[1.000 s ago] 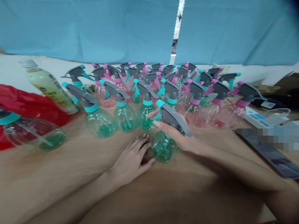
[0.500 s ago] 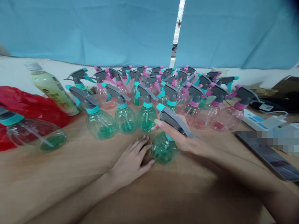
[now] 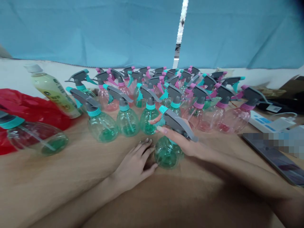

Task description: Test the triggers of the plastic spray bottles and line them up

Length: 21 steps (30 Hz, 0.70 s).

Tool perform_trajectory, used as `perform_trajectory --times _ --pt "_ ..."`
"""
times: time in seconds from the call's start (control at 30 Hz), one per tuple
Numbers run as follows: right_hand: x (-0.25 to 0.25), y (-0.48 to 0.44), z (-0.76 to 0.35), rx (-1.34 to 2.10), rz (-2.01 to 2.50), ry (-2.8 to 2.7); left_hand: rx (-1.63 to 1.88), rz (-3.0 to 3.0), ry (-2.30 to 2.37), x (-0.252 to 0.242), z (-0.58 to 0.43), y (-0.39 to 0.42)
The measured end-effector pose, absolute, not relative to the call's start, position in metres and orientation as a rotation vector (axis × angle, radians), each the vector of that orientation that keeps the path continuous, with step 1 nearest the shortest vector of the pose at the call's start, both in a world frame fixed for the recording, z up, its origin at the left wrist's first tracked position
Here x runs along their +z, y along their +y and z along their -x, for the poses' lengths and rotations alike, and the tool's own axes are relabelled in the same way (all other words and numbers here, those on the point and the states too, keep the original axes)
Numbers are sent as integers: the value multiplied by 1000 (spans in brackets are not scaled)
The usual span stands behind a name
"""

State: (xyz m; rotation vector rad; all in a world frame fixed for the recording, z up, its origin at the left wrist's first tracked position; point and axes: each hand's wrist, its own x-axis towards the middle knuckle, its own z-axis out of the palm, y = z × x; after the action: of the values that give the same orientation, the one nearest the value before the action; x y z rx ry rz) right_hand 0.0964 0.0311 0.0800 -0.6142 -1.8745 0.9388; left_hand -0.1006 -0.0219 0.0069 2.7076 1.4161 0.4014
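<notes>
Blue cloth (image 3: pixel 128 31) spans the top of the frame. Below it the wooden desk (image 3: pixel 78 174) runs down to the bottom edge. Spray bottles (image 3: pixel 101 126), green and pink with grey heads, crowd the middle. A crumpled red bag (image 3: pixel 35 107) lies at the left, a pale bottle (image 3: pixel 53 88) just behind it. My left hand (image 3: pixel 131 164) rests palm down left of centre, fingers loosely spread. My right hand (image 3: pixel 184 145) is wrapped round the neck of the green sprayer (image 3: pixel 167 155) at centre; I can't tell whether my left thumb touches it. A dark phone (image 3: pixel 273 160) lies lower right, near a white power strip (image 3: pixel 263 121). The sprayer's teal nozzle (image 3: pixel 162 109) points upper left.
</notes>
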Motion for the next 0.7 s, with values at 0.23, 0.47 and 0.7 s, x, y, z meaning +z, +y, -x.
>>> perform_trajectory --times 0.23,0.47,0.7 --pt "78 32 -97 950 606 -1863 443 -2695 1409 6 101 -21" --pt "77 32 -96 940 603 -1871 433 -2705 1403 7 102 -22" --pt "74 34 -98 939 614 -1880 489 -2694 1396 5 102 -21"
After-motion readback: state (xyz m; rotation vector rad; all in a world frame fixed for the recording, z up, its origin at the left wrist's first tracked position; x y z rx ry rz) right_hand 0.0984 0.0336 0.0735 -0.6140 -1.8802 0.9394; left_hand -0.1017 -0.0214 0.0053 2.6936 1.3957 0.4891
